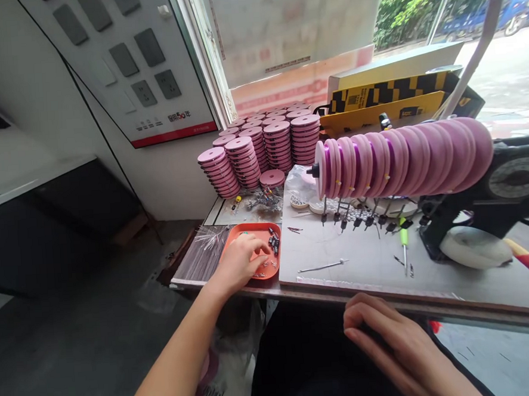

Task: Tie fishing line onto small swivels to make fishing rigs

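My left hand [244, 259] reaches over an orange tray [248, 227], its fingers curved and apart, with nothing visible between them. Small black parts [274, 243] lie at the tray's right side, and tiny silvery pieces are near my fingertips. My right hand [380, 328] is at the table's front edge, above my dark clothing, fingers bent and held together; whatever may be inside them is hidden. Beyond it, a thin metal rod [323, 266] and a green-handled screwdriver [404, 237] lie on the grey board [363, 275].
A row of pink spools [401, 158] is mounted on a black machine [509, 177] at the right. Stacked pink spools [244, 160] stand behind the tray, beside tangled wires [264, 199]. A yellow and black box [384, 104] sits by the window.
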The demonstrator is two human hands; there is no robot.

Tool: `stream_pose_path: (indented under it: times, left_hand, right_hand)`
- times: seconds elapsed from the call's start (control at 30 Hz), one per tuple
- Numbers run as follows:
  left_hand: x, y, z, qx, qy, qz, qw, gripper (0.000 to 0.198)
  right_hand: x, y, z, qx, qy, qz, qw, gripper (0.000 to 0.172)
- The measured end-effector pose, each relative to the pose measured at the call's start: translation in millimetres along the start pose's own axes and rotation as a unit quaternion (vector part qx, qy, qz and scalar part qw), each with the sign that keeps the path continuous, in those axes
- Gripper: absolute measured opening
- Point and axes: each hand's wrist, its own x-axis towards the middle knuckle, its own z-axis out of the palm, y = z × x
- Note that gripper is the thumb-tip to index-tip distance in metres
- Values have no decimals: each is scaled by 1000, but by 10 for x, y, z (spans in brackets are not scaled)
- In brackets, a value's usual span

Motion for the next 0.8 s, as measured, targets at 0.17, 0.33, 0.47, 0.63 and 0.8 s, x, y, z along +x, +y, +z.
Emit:
stream_pose_path:
  times: [0.17, 0.33, 0.47, 0.63, 0.8]
  left_hand:
    - [21, 30, -29, 12, -24, 16, 999, 12]
    - [58, 49, 42, 33, -35, 18, 999, 12]
    - [55, 55, 41, 44, -38, 19, 998, 11]
    - [2, 92, -35, 58, -36, 4, 998, 11]
    - [-31, 127, -36, 74, -34, -26, 996, 15]
  right_hand:
    - [5, -42, -21, -2, -7, 11, 1000, 15]
    - [20, -45, -15, -3, -1, 5, 1000, 15]
    - [3, -22, -7, -1, 3, 2, 1000, 15]
    - [-29, -5, 6, 5, -10, 4, 1000, 14]
    - [-24, 5, 18, 12, -9, 1, 1000, 13]
